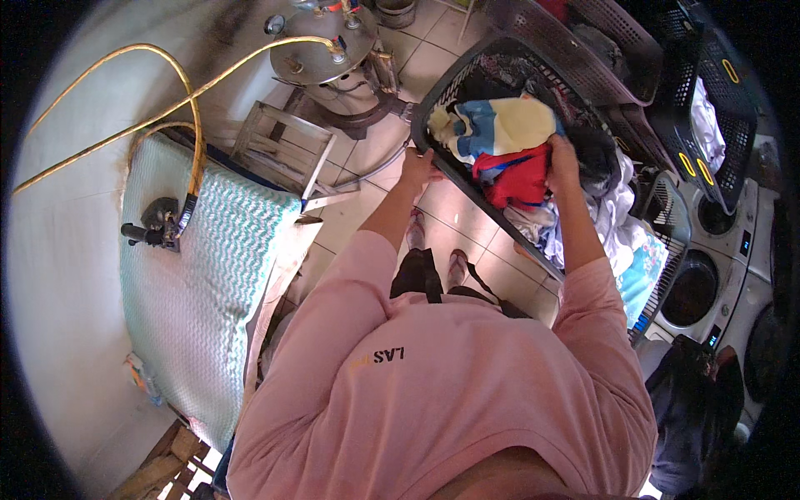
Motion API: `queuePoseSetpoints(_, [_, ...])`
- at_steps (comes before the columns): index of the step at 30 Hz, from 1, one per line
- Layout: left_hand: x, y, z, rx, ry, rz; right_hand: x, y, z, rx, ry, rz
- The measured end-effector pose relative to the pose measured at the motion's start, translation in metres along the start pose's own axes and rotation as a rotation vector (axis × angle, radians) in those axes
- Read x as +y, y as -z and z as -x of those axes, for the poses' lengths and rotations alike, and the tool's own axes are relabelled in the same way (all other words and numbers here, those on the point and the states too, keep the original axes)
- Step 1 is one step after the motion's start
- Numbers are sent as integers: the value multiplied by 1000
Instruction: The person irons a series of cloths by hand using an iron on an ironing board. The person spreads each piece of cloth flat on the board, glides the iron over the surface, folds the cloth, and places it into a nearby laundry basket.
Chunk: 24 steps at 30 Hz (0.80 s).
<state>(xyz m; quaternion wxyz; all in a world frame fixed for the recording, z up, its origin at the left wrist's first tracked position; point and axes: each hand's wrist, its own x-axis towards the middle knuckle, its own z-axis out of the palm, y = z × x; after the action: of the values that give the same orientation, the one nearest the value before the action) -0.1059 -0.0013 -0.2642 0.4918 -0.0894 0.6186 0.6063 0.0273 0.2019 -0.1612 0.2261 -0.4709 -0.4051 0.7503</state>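
Observation:
A dark plastic laundry basket stands in front of me, heaped with clothes. On the pile lie a cream and blue garment and, beside it, a red garment. My left hand is at the basket's near left rim, its fingers curled at the edge. Inside the basket, my right hand is closed around the right edge of the red garment, close to the cream and blue one. Part of its fingers is hidden by the cloth. White clothes spill along the right side.
At left, an ironing table with a green-white cover carries an iron on a yellow hose. A metal boiler stands behind a small step stool. More baskets and washing machines line the right.

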Motion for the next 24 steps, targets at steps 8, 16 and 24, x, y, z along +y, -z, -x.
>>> queuePoseSetpoints(8, [-27,18,-25,76,-129,-65,-137,0,84,42,429,-324])
queuePoseSetpoints(16, [-25,0,-28,70,-128,-32,-114,187,13,230,549,877])
queuePoseSetpoints(24, [-17,-8,-18,150,-104,-127,-250,173,88,346,1047,590])
